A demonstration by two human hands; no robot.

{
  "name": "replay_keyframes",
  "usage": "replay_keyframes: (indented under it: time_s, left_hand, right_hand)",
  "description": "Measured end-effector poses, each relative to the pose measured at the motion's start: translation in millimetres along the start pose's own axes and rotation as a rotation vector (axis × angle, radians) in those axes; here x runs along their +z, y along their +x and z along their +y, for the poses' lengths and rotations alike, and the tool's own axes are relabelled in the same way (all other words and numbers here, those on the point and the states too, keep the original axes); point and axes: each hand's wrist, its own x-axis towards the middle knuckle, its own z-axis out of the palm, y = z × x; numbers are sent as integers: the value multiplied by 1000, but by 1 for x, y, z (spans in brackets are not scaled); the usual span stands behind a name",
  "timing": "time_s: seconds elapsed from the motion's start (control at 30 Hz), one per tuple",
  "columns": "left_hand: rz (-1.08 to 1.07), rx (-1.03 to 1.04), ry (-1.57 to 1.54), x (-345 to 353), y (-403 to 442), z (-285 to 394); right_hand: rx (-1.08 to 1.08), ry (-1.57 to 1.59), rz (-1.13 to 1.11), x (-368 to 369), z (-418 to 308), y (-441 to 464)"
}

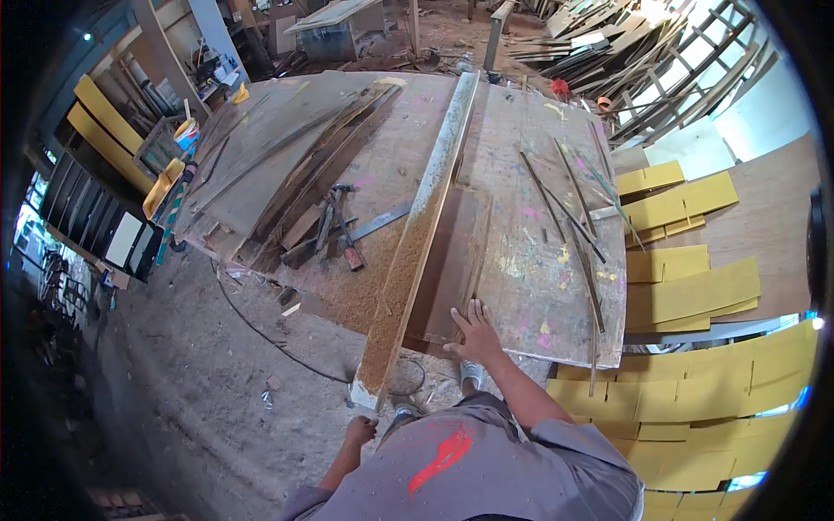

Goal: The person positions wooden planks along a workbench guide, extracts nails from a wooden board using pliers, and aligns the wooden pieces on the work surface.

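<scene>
A long plank point(420, 227) dusted with sawdust lies lengthwise across the worktable, its near end jutting past the front edge. Just below that end is my left hand point(359, 431), fingers curled closed; what they hold, if anything, is hidden. My right hand point(475, 334) rests with spread fingers at the near edge of a brown wooden board point(449, 260), which lies right of the plank. Left of the plank, a hammer point(349, 234) and a metal square point(380, 221) lie among other tools.
Thin wooden strips point(569, 217) lie on the right of the worktable point(512, 122). Long boards point(326, 143) lie on its left side. Yellow panels point(695, 286) are spread to the right. A dark cable point(261, 334) crosses the floor at left.
</scene>
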Motion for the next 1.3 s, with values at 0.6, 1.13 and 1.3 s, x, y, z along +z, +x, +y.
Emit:
replay_keyframes:
  time_s: [0.6,1.13,1.3]
  left_hand:
    - [37,-47,39,34,15,-2]
    - [27,-217,-173,57,7,63]
    - [73,-143,-266,57,-17,94]
  right_hand:
    - [39,-6,-22,-25,65,85]
    - [49,20,14,-52,123,162]
    - [89,0,-29,-71,135,185]
